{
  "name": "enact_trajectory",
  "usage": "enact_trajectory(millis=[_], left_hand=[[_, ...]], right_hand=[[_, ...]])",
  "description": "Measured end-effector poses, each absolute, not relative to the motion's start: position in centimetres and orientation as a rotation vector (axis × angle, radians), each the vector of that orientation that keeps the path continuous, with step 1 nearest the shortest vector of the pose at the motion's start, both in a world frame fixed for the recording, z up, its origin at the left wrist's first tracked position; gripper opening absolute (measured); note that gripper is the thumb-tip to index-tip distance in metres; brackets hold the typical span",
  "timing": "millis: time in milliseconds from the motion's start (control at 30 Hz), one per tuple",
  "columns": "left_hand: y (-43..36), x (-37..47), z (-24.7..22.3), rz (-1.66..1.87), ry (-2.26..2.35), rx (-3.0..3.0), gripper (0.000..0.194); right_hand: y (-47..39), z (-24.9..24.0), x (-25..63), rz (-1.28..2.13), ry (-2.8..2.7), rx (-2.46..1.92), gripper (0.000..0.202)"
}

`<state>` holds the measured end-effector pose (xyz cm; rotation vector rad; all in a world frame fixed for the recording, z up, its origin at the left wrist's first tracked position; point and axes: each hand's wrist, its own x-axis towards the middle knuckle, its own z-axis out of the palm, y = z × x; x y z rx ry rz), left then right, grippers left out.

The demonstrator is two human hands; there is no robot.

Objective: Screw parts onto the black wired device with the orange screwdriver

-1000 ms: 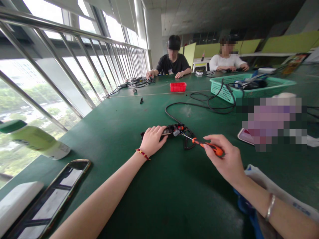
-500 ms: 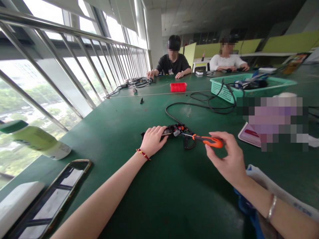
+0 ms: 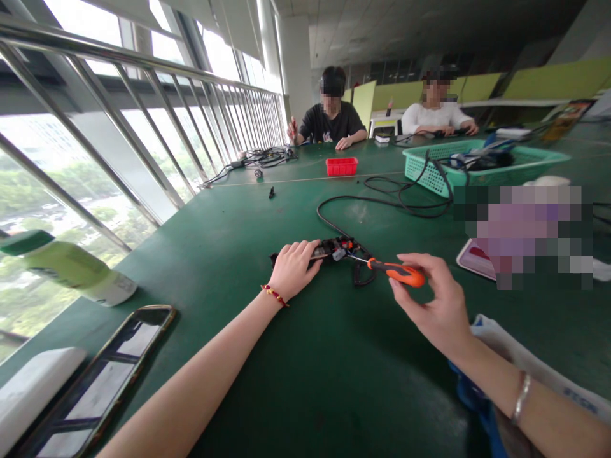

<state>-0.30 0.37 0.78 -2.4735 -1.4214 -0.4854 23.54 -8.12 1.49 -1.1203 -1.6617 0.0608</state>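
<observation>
My left hand (image 3: 293, 267) is wrapped over a dark device with exposed inner parts (image 3: 329, 249), pressing it against the green table. What kind of device it is I cannot make out; grey and red parts show at its right end, and a black cable (image 3: 334, 224) runs from it. Between the thumb and fingers of my right hand (image 3: 436, 296) is an orange and black screwdriver (image 3: 398, 272). Its thin shaft points left, with the tip at the device's right end. A black loop (image 3: 365, 277) lies just below the shaft.
A green basket (image 3: 424, 175) of cables stands at the back right, near a small red tray (image 3: 342, 166). A phone (image 3: 119, 369) and a bottle (image 3: 71, 264) lie on the left. Two people (image 3: 334, 121) sit across the table (image 3: 286, 394). A small black piece (image 3: 272, 193) lies farther back.
My right hand and the screwdriver's handle have shifted very slightly left and down. My left hand has stayed put. Across the table, one person's hand has risen.
</observation>
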Motion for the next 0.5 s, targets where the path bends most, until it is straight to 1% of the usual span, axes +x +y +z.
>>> enact_trajectory(millis=[67,133,267,333,467,500], left_hand=[[0.36,-0.27,0.74,-0.485,-1.423,-2.47,0.041],[0.36,-0.26,0.71,-0.479,-1.427,-2.465,0.043],[0.37,-0.32,0.66,-0.474,-1.431,-2.463,0.042],[0.37,-0.33,0.67,-0.481,-1.426,-2.466,0.041],[0.35,-0.29,0.79,-0.484,-1.429,-2.471,0.039],[0.34,-0.28,0.83,-0.481,-1.432,-2.47,0.038]], right_hand=[[-8.21,1.52,23.57,0.139,-1.708,-1.195,0.017],[-8.25,1.55,23.62,0.185,-1.718,-1.24,0.014],[-8.18,1.64,23.56,0.066,-1.637,-1.13,0.027],[-8.18,1.69,23.51,0.042,-1.645,-1.087,0.028],[-8.25,1.67,23.54,0.147,-1.732,-1.218,0.012],[-8.24,1.62,23.58,0.177,-1.734,-1.247,0.012]])
